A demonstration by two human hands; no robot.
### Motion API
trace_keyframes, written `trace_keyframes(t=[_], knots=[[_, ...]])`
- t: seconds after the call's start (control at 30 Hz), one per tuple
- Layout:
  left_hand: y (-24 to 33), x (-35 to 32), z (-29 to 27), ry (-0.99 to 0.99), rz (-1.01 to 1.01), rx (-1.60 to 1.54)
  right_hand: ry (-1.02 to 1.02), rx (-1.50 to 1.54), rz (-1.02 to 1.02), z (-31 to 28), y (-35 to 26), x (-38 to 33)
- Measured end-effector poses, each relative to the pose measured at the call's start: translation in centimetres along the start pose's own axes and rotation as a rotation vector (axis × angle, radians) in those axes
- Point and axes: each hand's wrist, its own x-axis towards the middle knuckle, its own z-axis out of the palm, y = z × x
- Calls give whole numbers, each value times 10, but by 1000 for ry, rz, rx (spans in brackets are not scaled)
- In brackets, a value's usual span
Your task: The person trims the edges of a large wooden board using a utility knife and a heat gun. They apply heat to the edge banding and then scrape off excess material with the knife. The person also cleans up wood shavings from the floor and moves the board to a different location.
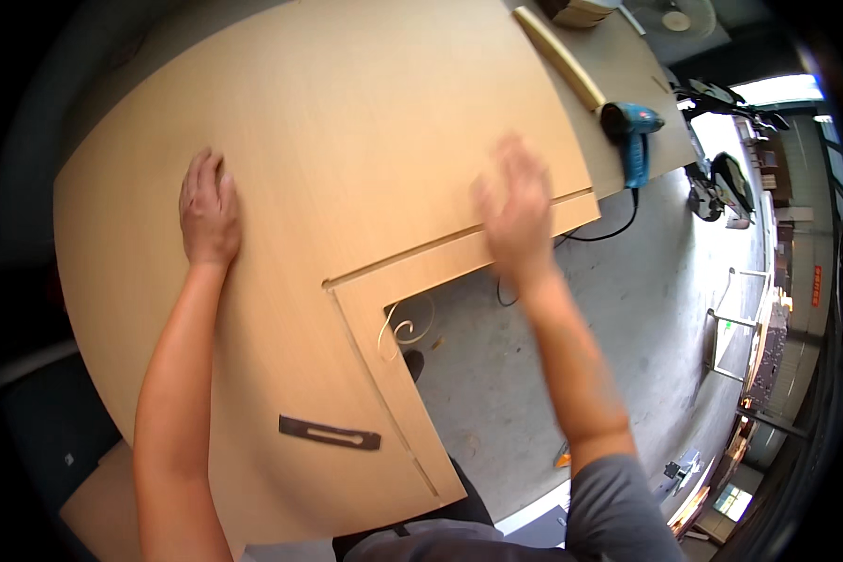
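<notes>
A large light wood-grain panel (281, 159) fills the space before me, with an L-shaped corner cut out of it. Narrow grooves run parallel to both edges of the cutout. My left hand (208, 211) lies flat on the panel's left part, fingers stretched out, holding nothing. My right hand (517, 211) is over the strip between groove and cutout edge, blurred by motion; its fingers look spread, with nothing visible in them. Whether it touches the panel I cannot tell. A dark slotted plane blade (330, 433) lies on the panel nearer my body. Thin curled shavings (403, 328) hang at the cutout's inner corner.
A blue heat gun (635, 140) with a black cord rests on another board beyond the panel's right end, beside a long pale wooden strip (560, 58). Grey concrete floor (515, 393) shows through the cutout. Parked scooters (721, 187) and a metal frame (735, 323) stand farther right.
</notes>
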Motion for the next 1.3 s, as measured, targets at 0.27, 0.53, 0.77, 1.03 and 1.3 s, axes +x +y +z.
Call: trace_keyframes(t=[0.27, 0.53, 0.77, 1.03, 1.3], knots=[[6, 8, 4, 1, 28, 2, -196, -768, 292, -1, 248, 147], [-7, 7, 17, -15, 71, 11, -223, -716, 329, 12, 342, 188], [-12, 2, 11, -63, 83, 128, -138, 1018, 560, -79, 172, 17], [114, -117, -7, -524, 257, -65, 10, 1324, 904, -102, 28, -182], [164, -196, -46, -713, 443, -758, -106, 1254, 973, -39, 38, -229]])
